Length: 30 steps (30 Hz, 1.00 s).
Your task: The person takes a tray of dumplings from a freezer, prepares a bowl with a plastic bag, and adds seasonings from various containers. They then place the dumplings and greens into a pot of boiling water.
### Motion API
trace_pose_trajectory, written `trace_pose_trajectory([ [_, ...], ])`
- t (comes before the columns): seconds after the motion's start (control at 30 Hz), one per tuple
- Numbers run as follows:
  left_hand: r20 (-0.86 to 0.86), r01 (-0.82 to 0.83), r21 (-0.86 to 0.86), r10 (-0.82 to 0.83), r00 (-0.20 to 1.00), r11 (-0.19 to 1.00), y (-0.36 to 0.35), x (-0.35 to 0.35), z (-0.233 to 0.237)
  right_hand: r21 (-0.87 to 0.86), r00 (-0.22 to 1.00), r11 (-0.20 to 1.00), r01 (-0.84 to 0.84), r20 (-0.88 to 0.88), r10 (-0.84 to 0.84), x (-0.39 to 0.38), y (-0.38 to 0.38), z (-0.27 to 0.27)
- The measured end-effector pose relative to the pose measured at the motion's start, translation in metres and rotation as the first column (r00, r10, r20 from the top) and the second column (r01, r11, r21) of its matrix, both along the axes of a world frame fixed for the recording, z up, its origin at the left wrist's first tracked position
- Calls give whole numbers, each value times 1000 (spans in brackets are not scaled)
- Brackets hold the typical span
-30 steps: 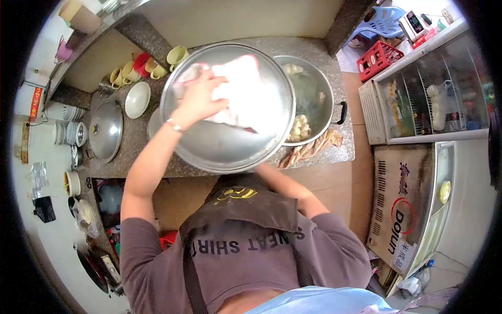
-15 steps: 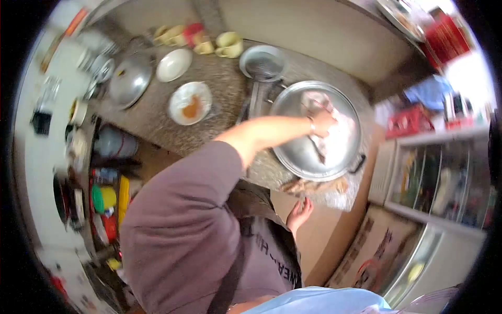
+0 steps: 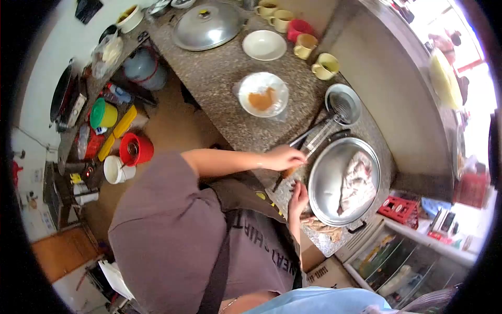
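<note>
My left hand (image 3: 282,158) is closed over the handle of a wire skimmer (image 3: 320,137), its fingers curled down. The skimmer's round mesh head rests in a metal bowl (image 3: 349,93) near the wall, and a brown length of handle shows below my hand. Close below, my right hand (image 3: 298,198) is open beside the rim of a wide metal pan (image 3: 326,183), its fingers loosely bent. A pale, pinkish slab of raw meat (image 3: 358,183) lies in the pan. Brownish pieces (image 3: 324,228) rest on the counter at the pan's near edge.
On the speckled counter (image 3: 209,78) stand a plastic-lined bowl (image 3: 264,94) with orange-brown powder, a white bowl (image 3: 264,45), a domed lid (image 3: 206,26) and several mugs (image 3: 325,66). A wall edges the counter. Red (image 3: 137,148) and white buckets stand left; a glass-topped freezer (image 3: 402,261) stands right.
My left hand has come off the meat in the pan and moved back onto the skimmer handle. My right hand stays near the pan's rim. The view has turned, showing more of the left side.
</note>
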<state>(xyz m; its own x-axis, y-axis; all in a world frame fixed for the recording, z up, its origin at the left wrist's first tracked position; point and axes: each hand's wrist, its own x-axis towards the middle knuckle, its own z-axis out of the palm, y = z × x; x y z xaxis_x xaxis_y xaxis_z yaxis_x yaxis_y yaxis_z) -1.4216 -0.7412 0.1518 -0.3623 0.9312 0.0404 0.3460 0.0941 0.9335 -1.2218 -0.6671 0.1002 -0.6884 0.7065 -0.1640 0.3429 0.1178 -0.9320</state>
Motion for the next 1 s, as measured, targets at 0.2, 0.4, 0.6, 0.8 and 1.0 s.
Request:
trace_pose_trajectory([
  [0.2,153,-601,-205,632,760,772,-265,-106,-23,-76,867,864,-497,9,499,-186,-112,-20],
  [0.4,277,-887,-251,907,317,386,-473,-171,-33,-254,661,638,-727,-5,751,-331,-279,-14],
  [0.6,316,-909,-225,908,274,352,-566,-223,-29,-218,395,378,-900,-39,918,-446,-383,-15],
  [0.8,341,-893,-285,908,244,348,-611,-291,-41,-159,453,464,-872,103,886,-568,-400,-4],
  [1.0,333,-910,-306,927,173,280,-666,-406,-42,-75,484,506,-859,202,851,-678,-412,-38],
])
